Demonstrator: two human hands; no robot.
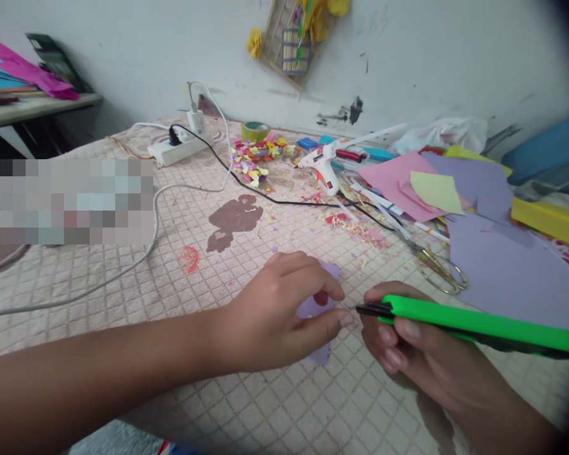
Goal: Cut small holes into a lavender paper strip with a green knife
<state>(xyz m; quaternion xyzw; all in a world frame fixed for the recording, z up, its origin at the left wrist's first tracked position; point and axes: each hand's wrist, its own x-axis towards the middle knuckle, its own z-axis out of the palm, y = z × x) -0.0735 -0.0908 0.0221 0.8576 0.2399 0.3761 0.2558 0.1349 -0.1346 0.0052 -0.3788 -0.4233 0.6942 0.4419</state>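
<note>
- Bag [443, 136], thin plastic, between one and two o'clock from the left hand [275, 316]; its contents cannot be made out.
- Cloth [246, 411], checked and stained, covers the table; its near edge falls away at eight o'clock, past the forearm [137, 360].
- Room for moving: flat cloth shows at ten o'clock, between forearm and white cable [154, 221], and again at six o'clock.
- Tighter at two to three o'clock: scissors [440, 272] lie beside a purple sheet [516, 265].
- Glue gun [323, 169], between twelve and one o'clock, near scraps [260, 158].
- Green tool [483, 325], at three o'clock: long bright green body, short black tip pointing to nine o'clock, near the left fingertips.
- Right hand [412, 347]: fingers and thumb grip the green tool behind its tip.
- Left hand: thumb and forefinger curve together, tips slightly apart; whether they pinch something small, I cannot tell.
- Purple piece [320, 357], partly hidden beneath the left hand.
</note>
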